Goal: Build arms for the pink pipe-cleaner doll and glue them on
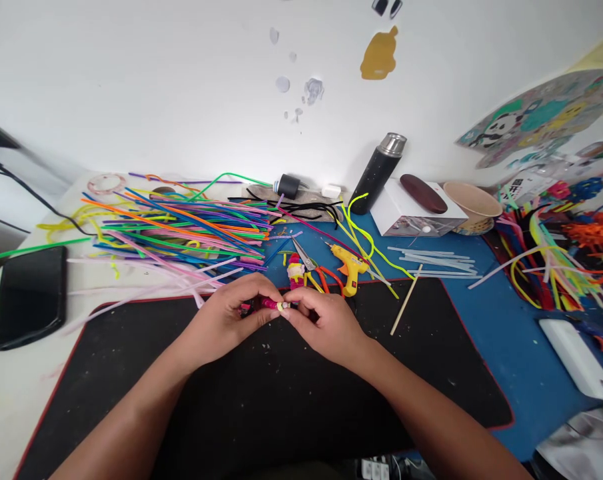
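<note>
Over the black mat, my left hand pinches a small pipe-cleaner piece, magenta with a pale yellow end. The fingertips of my right hand close on that pale end from the other side. Fingers cover much of the piece, so its full shape is hidden. Just beyond my hands lies a small magenta, yellow and white pipe-cleaner figure. Beside it are pliers with red-orange handles and a yellow glue gun.
Many coloured pipe cleaners are heaped at the back left, near a black phone. A black flask, a white box and a bowl stand along the wall. Glue sticks and a wooden stick lie right.
</note>
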Available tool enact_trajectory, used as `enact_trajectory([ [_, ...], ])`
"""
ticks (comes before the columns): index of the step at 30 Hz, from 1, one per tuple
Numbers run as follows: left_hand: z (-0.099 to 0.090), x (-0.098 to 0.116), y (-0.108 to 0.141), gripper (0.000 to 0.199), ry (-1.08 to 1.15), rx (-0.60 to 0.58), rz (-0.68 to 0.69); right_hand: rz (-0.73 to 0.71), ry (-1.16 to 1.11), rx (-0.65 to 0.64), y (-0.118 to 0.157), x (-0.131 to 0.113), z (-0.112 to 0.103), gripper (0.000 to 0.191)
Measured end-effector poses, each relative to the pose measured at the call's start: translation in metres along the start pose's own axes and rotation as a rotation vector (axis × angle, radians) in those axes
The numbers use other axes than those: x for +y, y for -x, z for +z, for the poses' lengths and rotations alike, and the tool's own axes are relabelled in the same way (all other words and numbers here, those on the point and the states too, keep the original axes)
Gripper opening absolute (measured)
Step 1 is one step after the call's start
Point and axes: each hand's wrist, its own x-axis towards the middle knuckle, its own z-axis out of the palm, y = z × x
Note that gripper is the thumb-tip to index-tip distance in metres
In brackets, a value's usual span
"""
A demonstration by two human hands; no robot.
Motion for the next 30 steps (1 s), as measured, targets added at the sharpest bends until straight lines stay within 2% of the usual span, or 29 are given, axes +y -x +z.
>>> enact_trajectory([
  [9, 0.0, 0.003, 0.0, 0.009, -0.01, 0.019, -0.004, 0.074, -0.121, -0.025, 0.0, 0.002, 0.0, 0.024],
  [14, 0.002, 0.004, 0.0, 0.007, 0.023, 0.055, -0.067, 0.125, -0.22, -0.035, -0.003, 0.0, -0.001, 0.025],
  [17, 0.002, 0.005, 0.0, 0.013, 0.122, 0.094, -0.154, 0.156, -0.267, -0.036, -0.003, -0.001, -0.001, 0.025],
  [22, -0.001, 0.002, -0.002, 0.024, 0.416, 0.166, -0.326, 0.204, -0.381, -0.007, -0.002, -0.001, 0.0, 0.021],
  [26, -0.003, -0.006, -0.002, 0.027, 0.536, 0.198, -0.383, 0.246, -0.501, 0.001, -0.002, 0.0, 0.0, 0.018],
  [30, -0.003, -0.008, -0.002, 0.027, 0.553, 0.204, -0.411, 0.242, -0.551, -0.005, -0.002, -0.002, 0.001, 0.027],
])
